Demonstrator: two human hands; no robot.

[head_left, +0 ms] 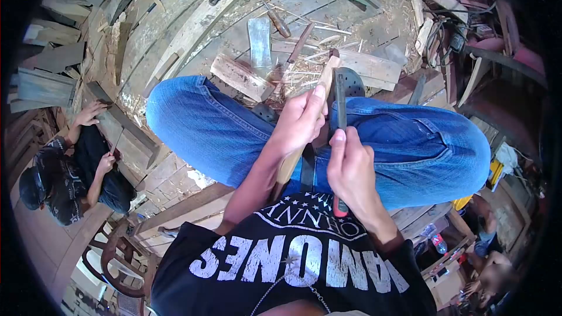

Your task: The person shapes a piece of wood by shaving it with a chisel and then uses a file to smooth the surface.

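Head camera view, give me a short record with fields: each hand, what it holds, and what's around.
Left hand: grips a wooden stick
Right hand: grips a dark blade tool, red handle end below the fist
Blade and stick: side by side, contact unclear
Beneath hands: jeans
Floor: wood offcuts, shavings
Others: a person crouching at a plank, left

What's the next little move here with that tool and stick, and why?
Probably a short stroke of the dark-bladed tool along the wooden stick, away from the body: the left hand grips the stick, and the right hand holds the tool's blade right beside it.
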